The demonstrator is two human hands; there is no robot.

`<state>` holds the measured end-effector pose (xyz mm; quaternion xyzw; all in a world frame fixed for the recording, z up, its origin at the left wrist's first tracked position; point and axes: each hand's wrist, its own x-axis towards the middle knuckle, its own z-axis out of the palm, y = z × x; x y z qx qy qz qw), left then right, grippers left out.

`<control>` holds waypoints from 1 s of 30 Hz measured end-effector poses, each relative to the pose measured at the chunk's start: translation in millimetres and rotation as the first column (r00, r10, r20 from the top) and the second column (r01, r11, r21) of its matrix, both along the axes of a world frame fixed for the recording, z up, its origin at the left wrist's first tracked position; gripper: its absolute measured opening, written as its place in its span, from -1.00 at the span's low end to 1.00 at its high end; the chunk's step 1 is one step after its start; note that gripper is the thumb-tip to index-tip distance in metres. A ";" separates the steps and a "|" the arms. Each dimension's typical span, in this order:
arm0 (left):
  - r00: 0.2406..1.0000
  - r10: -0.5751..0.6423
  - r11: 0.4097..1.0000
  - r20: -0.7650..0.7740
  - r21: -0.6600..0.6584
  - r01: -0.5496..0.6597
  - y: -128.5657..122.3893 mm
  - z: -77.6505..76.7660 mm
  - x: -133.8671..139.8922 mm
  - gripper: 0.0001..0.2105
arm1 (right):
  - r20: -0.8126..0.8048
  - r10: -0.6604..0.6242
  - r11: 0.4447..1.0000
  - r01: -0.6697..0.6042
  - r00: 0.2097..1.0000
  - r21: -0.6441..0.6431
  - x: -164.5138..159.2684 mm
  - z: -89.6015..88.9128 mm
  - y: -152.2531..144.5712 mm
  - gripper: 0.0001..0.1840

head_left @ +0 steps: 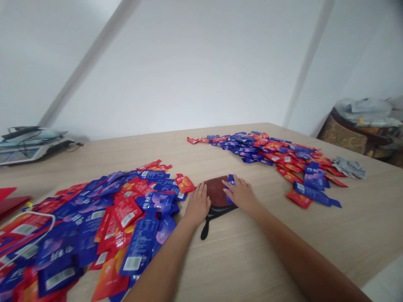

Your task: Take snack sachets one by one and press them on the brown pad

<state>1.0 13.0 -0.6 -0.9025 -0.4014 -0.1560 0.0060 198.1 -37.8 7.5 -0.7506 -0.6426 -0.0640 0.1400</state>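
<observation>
Across the tabletop (267,260), the left pile (119,209) spread leftward; the right pile (277,155) lay by the far right corner. Between them, well in from the far edge, lay the pouch (217,191). Light, even pressure seemed best to keep it flat. The left hand (198,203) rested on it, fingers together; the right hand's (242,193) fingers spread over a blue packet (231,179), whether gripping I couldn't tell.
</observation>
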 end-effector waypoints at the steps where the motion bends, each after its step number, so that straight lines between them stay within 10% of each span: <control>1: 1.000 0.005 1.000 0.001 0.000 -0.005 -0.4 0.3 -0.1 -0.55 | -0.013 -0.016 0.999 0.016 1.000 0.031 3.5 0.0 -1.6 -0.56; 9: 1.000 -0.009 1.000 0.018 -0.003 0.009 0.9 -1.6 -2.3 -0.54 | -0.225 -0.083 0.928 0.158 0.971 0.338 24.5 12.5 -1.6 -0.33; 18: 1.000 -0.001 1.000 -0.005 0.010 0.001 -1.1 2.3 -0.3 -0.55 | -0.318 0.266 0.836 -0.054 0.910 0.545 -32.6 49.0 -13.4 -0.42; 30: 1.000 0.009 1.000 -0.001 0.006 -0.009 -2.0 1.8 -0.7 -0.54 | 0.017 0.183 0.981 -0.184 0.983 0.054 -30.0 9.1 -5.5 -0.50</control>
